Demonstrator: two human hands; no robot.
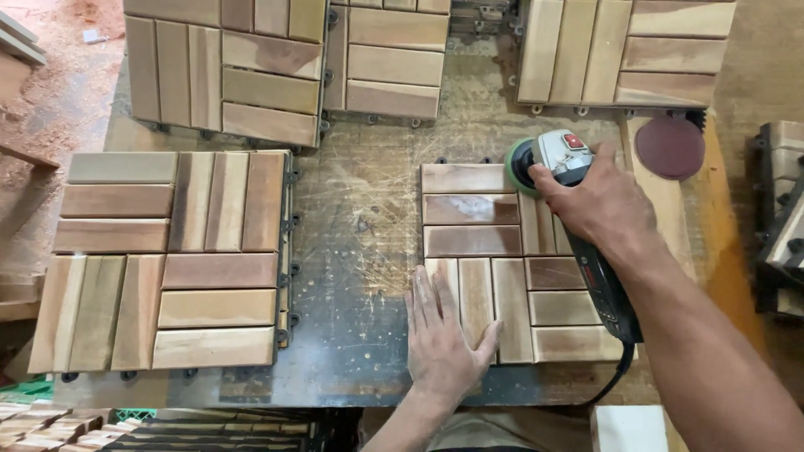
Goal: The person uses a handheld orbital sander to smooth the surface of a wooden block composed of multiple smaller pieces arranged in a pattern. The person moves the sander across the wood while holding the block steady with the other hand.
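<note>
Right hand (pixel 599 201) grips a sander (pixel 557 163) on a wooden tile (pixel 502 243) lying mid-surface (pixel 360 218). Left hand (pixel 444 339) lies flat and open, pressing the tile's near-left corner.

We see a scratched, worn wooden workbench (pixel 368 209) carrying slatted square wooden deck tiles (pixel 167 259), one smaller tile (pixel 494 259) at centre, and a round dark-red sanding disc (pixel 670 146).

Tabletop (pixel 368 226): scratched, dark, dusty.
Left tile stack (pixel 167 259): slatted wooden tiles, squared up.
Rear tiles (pixel 285 67): three groups along the far edge.
Sanding disc (pixel 669 146): round, maroon, lying flat, far right.
Floor (pixel 59 75): covered in sawdust.
</note>
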